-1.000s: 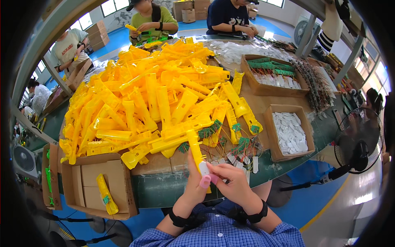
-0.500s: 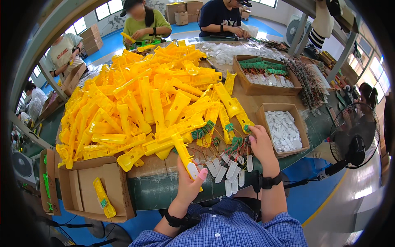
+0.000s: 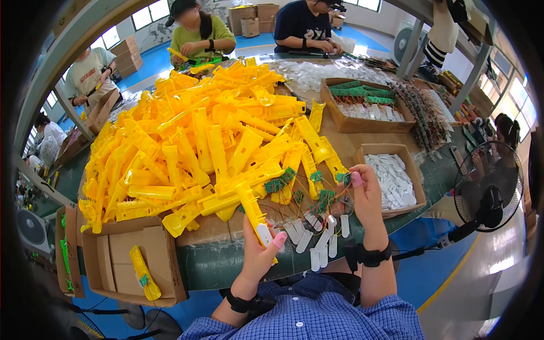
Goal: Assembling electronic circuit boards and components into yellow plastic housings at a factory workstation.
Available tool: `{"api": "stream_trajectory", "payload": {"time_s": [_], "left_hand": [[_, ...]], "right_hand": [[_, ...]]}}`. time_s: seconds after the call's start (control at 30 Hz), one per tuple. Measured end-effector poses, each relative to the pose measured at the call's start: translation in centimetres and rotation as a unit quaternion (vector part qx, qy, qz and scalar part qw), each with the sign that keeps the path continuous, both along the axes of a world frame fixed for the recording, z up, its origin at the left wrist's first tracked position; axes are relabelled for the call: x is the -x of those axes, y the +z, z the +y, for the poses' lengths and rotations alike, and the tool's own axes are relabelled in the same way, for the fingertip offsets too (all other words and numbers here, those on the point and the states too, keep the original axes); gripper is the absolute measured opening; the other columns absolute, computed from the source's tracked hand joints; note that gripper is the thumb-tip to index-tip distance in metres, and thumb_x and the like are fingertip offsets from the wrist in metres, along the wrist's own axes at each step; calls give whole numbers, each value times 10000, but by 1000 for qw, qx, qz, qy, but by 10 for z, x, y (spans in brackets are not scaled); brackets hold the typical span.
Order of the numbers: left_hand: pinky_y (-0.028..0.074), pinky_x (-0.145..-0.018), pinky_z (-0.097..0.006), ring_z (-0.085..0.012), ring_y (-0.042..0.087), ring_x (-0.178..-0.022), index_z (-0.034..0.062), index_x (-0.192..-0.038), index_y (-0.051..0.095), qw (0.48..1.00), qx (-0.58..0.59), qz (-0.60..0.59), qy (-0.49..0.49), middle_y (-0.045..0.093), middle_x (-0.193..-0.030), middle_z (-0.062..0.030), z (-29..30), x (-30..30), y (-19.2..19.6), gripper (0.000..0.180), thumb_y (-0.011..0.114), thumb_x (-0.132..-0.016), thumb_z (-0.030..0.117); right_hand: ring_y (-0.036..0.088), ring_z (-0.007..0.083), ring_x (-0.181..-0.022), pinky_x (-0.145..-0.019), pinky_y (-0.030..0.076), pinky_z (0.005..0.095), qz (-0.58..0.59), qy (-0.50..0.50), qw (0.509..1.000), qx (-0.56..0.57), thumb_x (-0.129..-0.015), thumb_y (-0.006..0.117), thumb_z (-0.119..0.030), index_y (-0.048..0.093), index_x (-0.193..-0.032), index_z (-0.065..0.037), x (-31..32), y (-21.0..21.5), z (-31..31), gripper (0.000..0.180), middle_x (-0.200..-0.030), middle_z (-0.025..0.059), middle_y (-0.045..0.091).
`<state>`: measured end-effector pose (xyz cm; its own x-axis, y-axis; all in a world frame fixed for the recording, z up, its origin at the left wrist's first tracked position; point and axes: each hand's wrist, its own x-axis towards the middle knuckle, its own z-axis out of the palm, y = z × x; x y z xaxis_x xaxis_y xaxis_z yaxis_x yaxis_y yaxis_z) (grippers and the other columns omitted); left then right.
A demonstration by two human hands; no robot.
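Note:
My left hand [image 3: 259,252] grips a long yellow plastic handle piece [image 3: 250,208] with a white oval insert at its near end, held upright over the table's front edge. My right hand [image 3: 364,195] is raised to the right and pinches a small green circuit board [image 3: 343,178] with thin wires. Several more green boards with wires and white oval tabs [image 3: 317,241] lie on the table between my hands. A large heap of yellow plastic pieces [image 3: 192,141] covers the table behind them.
A cardboard box of white parts [image 3: 416,170] sits right of my right hand; another box with green parts [image 3: 362,123] lies behind it. A low cardboard box holding one yellow piece [image 3: 127,266] sits at lower left. A fan [image 3: 487,198] stands at right. Other people work at the far side.
My right hand left the yellow piece, reached right to the wired boards and lifted one green board. My left hand kept hold of the yellow piece.

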<state>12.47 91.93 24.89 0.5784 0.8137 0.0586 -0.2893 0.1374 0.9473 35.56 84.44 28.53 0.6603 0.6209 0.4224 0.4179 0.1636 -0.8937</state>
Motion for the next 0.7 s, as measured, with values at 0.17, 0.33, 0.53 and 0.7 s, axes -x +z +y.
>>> {"api": "stream_trajectory", "payload": {"time_s": [0.17,0.33,0.53,0.7], "left_hand": [[461,-716,-227,-107,514,-854,76,-1326,215,998,-55,-41,12,466,-1028,-50,4,-18,21,720,670,-769,37],[467,-771,-256,-131,548,-883,67,-1262,248,990,-121,-53,38,515,-1017,-73,0,-25,37,653,642,-751,-35],[485,-768,-278,-145,563,-868,56,-1226,235,987,-102,-75,96,530,-1005,-105,-5,-26,40,613,597,-751,-84],[472,-808,-287,-157,544,-934,70,-1224,241,989,-86,-66,103,528,-1048,-124,-7,-25,34,592,577,-760,-77]], "right_hand": [[527,71,-742,-648,432,209,92,113,989,10,-926,503,-133,562,-1043,-25,54,15,3,170,-869,28,552],[549,96,-770,-670,448,235,16,184,981,61,-903,505,-95,600,-1060,-32,86,30,1,194,-874,50,571],[575,98,-807,-708,459,208,217,176,959,-38,-869,558,-24,509,-1125,-11,108,11,3,261,-893,65,602],[591,92,-739,-674,476,202,252,157,954,-39,-883,558,-44,509,-1038,-14,115,13,2,166,-872,47,604]]}}
